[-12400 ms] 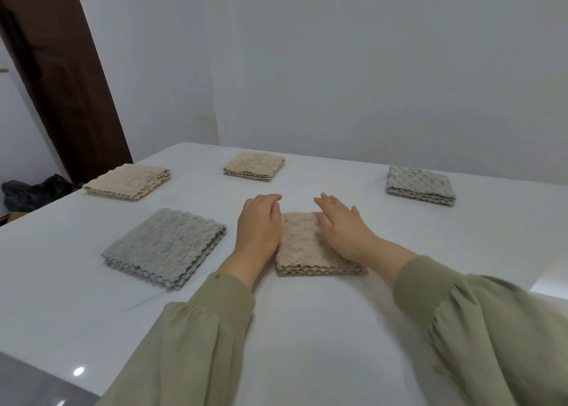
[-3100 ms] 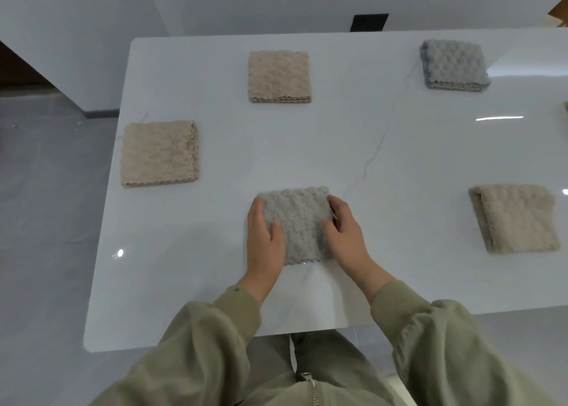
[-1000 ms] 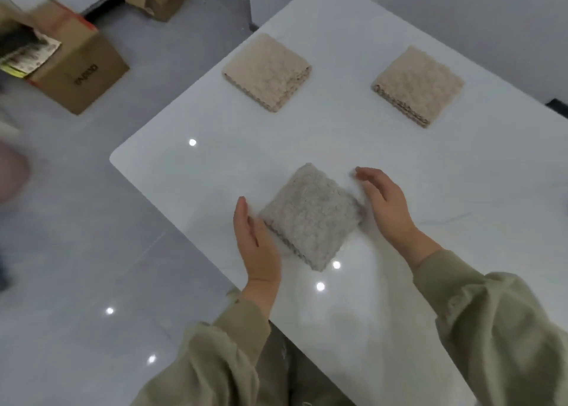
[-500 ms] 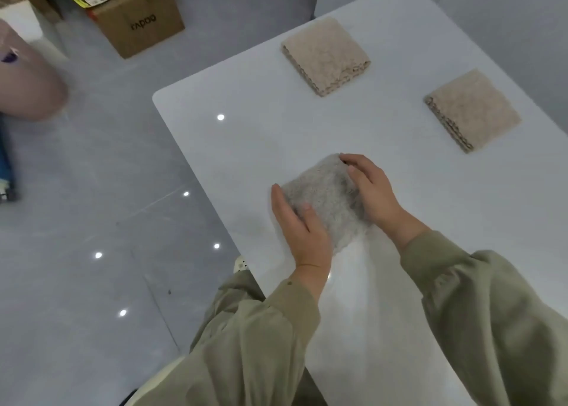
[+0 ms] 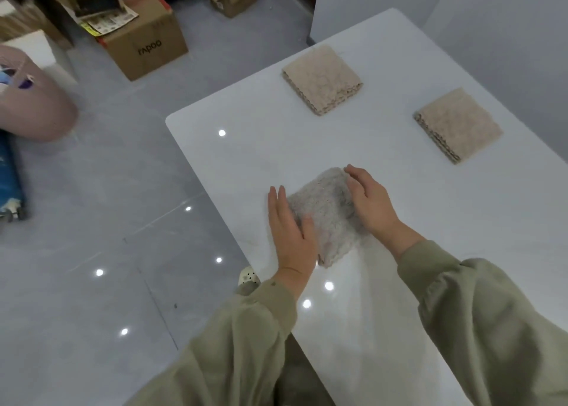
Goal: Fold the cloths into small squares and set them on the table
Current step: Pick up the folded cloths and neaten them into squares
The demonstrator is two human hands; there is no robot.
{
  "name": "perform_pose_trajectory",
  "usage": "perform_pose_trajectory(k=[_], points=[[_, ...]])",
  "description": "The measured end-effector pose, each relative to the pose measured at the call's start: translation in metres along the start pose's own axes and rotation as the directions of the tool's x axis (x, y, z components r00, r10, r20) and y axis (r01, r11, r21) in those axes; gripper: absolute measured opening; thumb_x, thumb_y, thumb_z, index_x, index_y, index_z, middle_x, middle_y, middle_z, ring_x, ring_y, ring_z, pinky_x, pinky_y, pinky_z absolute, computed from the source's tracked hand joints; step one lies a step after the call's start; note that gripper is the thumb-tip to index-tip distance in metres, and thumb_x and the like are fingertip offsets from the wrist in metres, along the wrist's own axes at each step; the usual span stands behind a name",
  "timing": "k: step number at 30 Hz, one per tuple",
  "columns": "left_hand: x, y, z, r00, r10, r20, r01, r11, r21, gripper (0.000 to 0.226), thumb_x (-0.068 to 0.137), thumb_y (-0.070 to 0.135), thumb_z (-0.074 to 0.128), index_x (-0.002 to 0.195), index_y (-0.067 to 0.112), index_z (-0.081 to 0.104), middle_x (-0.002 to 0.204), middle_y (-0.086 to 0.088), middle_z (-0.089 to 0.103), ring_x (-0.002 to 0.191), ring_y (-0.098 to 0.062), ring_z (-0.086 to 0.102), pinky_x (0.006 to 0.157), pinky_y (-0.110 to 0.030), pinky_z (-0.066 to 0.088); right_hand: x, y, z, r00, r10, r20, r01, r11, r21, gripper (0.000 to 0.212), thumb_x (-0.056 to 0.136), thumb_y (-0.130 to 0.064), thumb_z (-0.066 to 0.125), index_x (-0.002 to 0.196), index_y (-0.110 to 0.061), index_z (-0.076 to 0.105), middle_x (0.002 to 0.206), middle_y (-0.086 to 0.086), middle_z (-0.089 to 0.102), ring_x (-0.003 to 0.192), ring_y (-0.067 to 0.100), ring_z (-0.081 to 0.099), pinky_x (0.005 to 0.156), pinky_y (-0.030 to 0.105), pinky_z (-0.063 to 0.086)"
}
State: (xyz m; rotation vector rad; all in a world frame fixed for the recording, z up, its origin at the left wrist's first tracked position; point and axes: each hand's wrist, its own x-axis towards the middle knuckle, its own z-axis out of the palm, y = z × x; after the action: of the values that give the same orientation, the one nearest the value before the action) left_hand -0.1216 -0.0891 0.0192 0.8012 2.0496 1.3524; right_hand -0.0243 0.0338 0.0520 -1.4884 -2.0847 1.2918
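The grey cloth (image 5: 325, 215) lies folded into a square near the table's (image 5: 399, 298) left edge, held between both hands. The left hand (image 5: 290, 230) is laid flat along its left side, fingers straight and together, thumb resting on top. The right hand (image 5: 372, 204) sits over the far right corner, fingers barely bent, pressing down rather than gripping. Further up lie one beige cloth (image 5: 322, 83) and, to its right, another beige cloth (image 5: 458, 124) (both folded square). A box (image 5: 144, 46) stands on the floor.
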Motion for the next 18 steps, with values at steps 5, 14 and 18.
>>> perform_pose_trajectory(k=[5, 14, 18], points=[[0.048, 0.004, -0.042, 0.876, 0.256, 0.409, -0.449, 0.744, 0.496, 0.061, 0.094, 0.026, 0.029, 0.15, 0.014, 0.011, 0.159, -0.006, 0.001, 0.145, -0.016, -0.009, 0.118, -0.039, -0.003, -0.017, -0.022, 0.012, 0.998, -0.01, -0.057, 0.002, 0.99, -0.143, 0.046, 0.101, -0.029, 0.034, 0.143, -0.011, 0.036, 0.15, 0.0, 0.034, 0.137, 0.014, 0.031, 0.105, 0.018, 0.02], [0.179, 0.043, -0.091, 0.604, 0.327, 0.727, -0.797, 0.23, 0.559, 0.064, 0.098, 0.041, 0.03, 0.151, 0.02, 0.001, 0.159, -0.01, -0.007, 0.146, -0.028, -0.009, 0.115, -0.049, -0.002, 0.02, -0.084, 0.059, 0.936, -0.04, -0.35, -0.142, 0.867, -0.478, 0.069, 0.089, -0.046, 0.013, 0.141, -0.007, 0.037, 0.155, 0.013, 0.021, 0.144, 0.028, 0.016, 0.116, 0.047, 0.008], [0.231, 0.056, -0.12, 0.492, 0.317, 0.811, -0.869, 0.137, 0.475, 0.066, 0.099, 0.045, 0.025, 0.148, 0.024, -0.013, 0.157, -0.007, -0.019, 0.143, -0.026, -0.02, 0.115, -0.048, -0.008, 0.044, -0.115, 0.089, 0.886, 0.039, -0.461, -0.299, 0.809, -0.506, 0.075, 0.086, -0.05, 0.007, 0.144, -0.009, 0.032, 0.156, 0.012, 0.017, 0.145, 0.027, 0.011, 0.116, 0.048, 0.003]])
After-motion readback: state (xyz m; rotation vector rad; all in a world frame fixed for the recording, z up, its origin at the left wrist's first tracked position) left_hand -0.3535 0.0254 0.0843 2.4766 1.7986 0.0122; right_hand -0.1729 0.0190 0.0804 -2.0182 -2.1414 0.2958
